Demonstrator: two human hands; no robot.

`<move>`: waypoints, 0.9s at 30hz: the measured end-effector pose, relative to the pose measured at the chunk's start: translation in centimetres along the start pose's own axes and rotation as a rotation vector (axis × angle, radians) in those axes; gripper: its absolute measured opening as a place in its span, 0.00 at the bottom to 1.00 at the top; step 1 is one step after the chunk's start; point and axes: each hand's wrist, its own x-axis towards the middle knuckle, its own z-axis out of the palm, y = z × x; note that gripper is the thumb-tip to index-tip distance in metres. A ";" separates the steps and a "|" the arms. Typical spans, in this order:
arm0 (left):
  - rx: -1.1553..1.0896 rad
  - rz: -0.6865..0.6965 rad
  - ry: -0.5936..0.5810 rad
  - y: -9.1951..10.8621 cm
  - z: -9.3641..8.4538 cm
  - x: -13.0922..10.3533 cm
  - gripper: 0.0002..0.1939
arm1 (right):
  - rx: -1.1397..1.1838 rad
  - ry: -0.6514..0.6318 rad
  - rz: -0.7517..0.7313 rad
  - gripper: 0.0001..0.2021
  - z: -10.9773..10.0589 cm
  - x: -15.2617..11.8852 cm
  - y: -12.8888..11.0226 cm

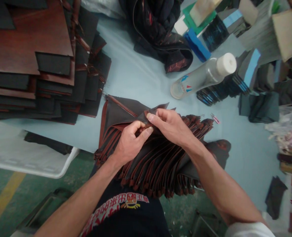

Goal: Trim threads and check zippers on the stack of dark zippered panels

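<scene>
While my left hand (133,141) pinched the dark, brown-edged leather-like panel (122,111) between thumb and finger, my right hand (170,125) pinched it just beside, so each grip was closed on the material. I saw that panel lying on top of a fanned stack of similar pieces (158,171), which overhung the near edge of my pale blue tabletop (141,79). Beyond the stack stood a clear plastic bottle (197,79) with a white cap, and small pink-handled snips (215,118) lay near its right end.
</scene>
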 end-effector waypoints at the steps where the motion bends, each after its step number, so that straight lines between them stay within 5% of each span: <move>1: -0.013 0.001 0.020 0.0 0.0 0.0 0.13 | 0.008 -0.004 -0.008 0.26 0.0 0.0 -0.1; 12: 0.092 0.081 0.217 0.1 0.8 -0.9 0.12 | -0.187 -0.067 0.027 0.27 -0.1 -0.4 -0.1; 22: 0.176 0.169 0.136 -0.1 -0.2 -0.5 0.16 | 0.036 -0.253 -0.027 0.22 -0.4 -0.1 0.6; 27: 0.235 0.112 -0.029 0.1 -1.1 -1.2 0.11 | -0.496 0.013 -0.287 0.16 1.1 -0.6 2.6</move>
